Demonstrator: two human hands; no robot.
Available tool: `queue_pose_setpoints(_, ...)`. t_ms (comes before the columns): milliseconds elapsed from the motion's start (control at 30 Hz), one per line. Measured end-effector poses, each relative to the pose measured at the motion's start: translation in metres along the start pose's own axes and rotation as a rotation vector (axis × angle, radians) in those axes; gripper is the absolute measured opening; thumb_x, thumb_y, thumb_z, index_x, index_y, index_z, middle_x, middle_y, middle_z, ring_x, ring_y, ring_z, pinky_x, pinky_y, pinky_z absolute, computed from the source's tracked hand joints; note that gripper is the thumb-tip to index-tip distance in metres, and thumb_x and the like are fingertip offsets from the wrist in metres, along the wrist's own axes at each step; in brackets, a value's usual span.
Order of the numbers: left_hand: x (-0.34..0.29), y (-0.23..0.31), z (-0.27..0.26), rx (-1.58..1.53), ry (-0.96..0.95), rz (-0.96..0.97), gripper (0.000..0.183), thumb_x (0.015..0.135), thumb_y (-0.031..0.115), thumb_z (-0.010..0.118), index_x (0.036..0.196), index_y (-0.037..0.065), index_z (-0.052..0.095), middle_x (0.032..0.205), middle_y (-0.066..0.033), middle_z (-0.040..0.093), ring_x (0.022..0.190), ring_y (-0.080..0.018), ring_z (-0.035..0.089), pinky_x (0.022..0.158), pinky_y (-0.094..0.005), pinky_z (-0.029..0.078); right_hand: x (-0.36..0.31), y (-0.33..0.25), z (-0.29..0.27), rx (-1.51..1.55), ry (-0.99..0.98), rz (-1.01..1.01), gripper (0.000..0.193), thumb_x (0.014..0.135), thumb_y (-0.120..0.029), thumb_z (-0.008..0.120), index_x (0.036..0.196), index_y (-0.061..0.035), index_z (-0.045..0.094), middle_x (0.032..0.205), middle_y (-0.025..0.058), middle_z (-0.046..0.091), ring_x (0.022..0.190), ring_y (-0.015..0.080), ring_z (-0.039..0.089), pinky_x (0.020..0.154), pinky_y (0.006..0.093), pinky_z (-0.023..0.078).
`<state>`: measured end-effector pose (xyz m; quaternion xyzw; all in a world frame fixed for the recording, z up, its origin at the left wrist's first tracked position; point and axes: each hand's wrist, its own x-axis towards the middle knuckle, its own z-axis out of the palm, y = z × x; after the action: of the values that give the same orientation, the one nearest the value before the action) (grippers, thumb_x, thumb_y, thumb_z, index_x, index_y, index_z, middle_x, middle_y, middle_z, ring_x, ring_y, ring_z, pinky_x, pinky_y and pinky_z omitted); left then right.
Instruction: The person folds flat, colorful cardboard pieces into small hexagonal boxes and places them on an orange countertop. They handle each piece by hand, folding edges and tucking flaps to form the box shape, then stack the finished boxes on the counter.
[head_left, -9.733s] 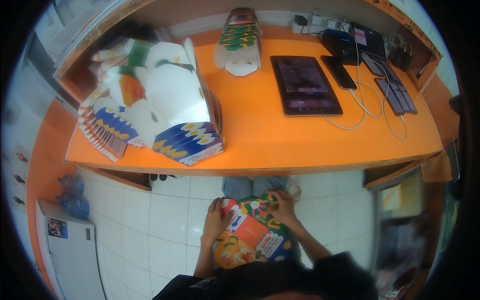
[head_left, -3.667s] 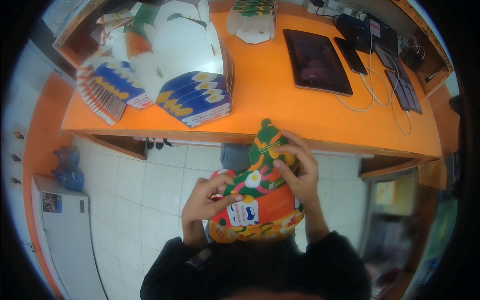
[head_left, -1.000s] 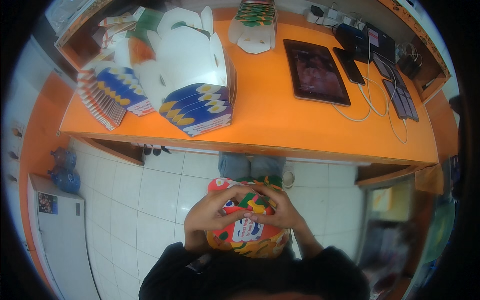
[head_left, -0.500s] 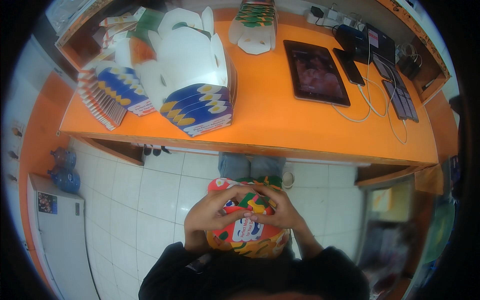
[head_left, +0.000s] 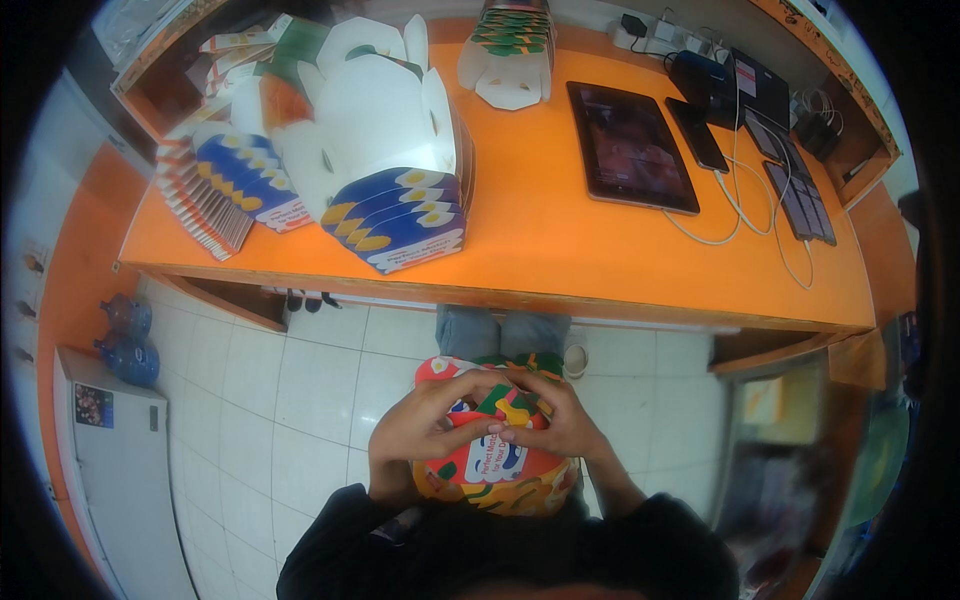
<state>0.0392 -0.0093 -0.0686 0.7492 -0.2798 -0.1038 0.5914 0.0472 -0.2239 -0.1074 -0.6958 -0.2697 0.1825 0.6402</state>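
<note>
On my lap lies a colourful paperboard food box, printed in red, green and yellow with a white label patch; whether it is one box or several pieces together I cannot tell. My left hand curls round its left side, and my right hand round its right. Both thumbs meet on the near red face, while the other fingers bend over the upper edge. A green and yellow flap shows between the hands. Some fingertips are hidden behind the board.
Ahead stands an orange table. On its left are nested blue-and-white food boxes and a stack of folded box blanks. Green-patterned boxes sit at the back. A tablet, phones and white cables lie right.
</note>
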Motion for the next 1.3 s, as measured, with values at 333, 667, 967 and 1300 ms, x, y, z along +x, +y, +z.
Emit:
queue_pose_setpoints(333,-0.001,-0.004,-0.001,0.019,-0.024,0.029,0.048,0.080,0.007,0.071,0.123,0.000,0.050,0.094,-0.0123,0.067,0.087,-0.0212,0.067,0.076,-0.0310,0.053,-0.001,0.000,0.000,-0.007,0.010,0.037,0.068,0.075,-0.025,0.078,0.129,0.0020,0.047,0.118,0.0171,0.060,0.109,0.0228,0.059,0.094,0.0332,0.046)
queue_pose_setpoints(667,-0.002,-0.003,0.000,-0.005,-0.004,-0.021,0.042,0.080,0.003,0.069,0.118,-0.003,0.053,0.091,-0.0133,0.068,0.085,-0.0207,0.067,0.077,-0.0307,0.052,-0.002,0.001,0.001,-0.009,0.019,0.017,0.065,0.077,-0.025,0.077,0.129,0.0013,0.047,0.116,0.0173,0.060,0.107,0.0233,0.060,0.092,0.0327,0.047)
queue_pose_setpoints(967,-0.001,0.000,0.006,0.055,0.102,-0.056,0.031,0.083,0.004,0.067,0.111,-0.001,0.057,0.090,-0.0136,0.068,0.083,-0.0210,0.068,0.074,-0.0299,0.051,-0.004,0.000,0.004,-0.076,0.034,0.078,0.057,0.084,-0.026,0.069,0.130,-0.0004,0.047,0.114,0.0182,0.061,0.104,0.0246,0.062,0.087,0.0328,0.048)
queue_pose_setpoints(1300,0.004,-0.002,0.013,0.088,0.213,-0.107,0.030,0.082,0.005,0.069,0.108,0.000,0.054,0.089,-0.0113,0.067,0.086,-0.0181,0.067,0.074,-0.0283,0.051,-0.001,-0.015,0.004,-0.061,0.068,0.224,0.050,0.086,-0.027,0.067,0.124,-0.0004,0.050,0.109,0.0180,0.062,0.102,0.0255,0.063,0.084,0.0328,0.049)
